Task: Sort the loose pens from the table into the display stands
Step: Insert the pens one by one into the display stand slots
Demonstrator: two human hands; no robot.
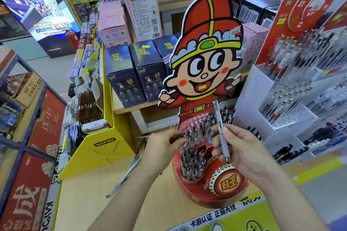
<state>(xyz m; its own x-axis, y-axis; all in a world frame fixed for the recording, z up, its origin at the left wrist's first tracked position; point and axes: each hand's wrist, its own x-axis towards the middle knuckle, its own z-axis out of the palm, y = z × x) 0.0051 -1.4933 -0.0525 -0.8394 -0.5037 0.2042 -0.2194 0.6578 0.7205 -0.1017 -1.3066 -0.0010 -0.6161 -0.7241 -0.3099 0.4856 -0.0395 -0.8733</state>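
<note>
One pen (221,129) is pinched tip-down in the right hand (242,148) over the red display stand (185,191); other loose pens (125,174) lie on the surface (150,204) to its left. The left hand (161,148) curls among the racked pens (193,163), and I cannot tell if it grips one. Aim for a free hole and lower the pen straight.

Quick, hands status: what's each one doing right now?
Left hand: fingers curled at the pens in the red display stand; cannot tell if it grips one.
Right hand: holding a pale pen, tip down.
</note>
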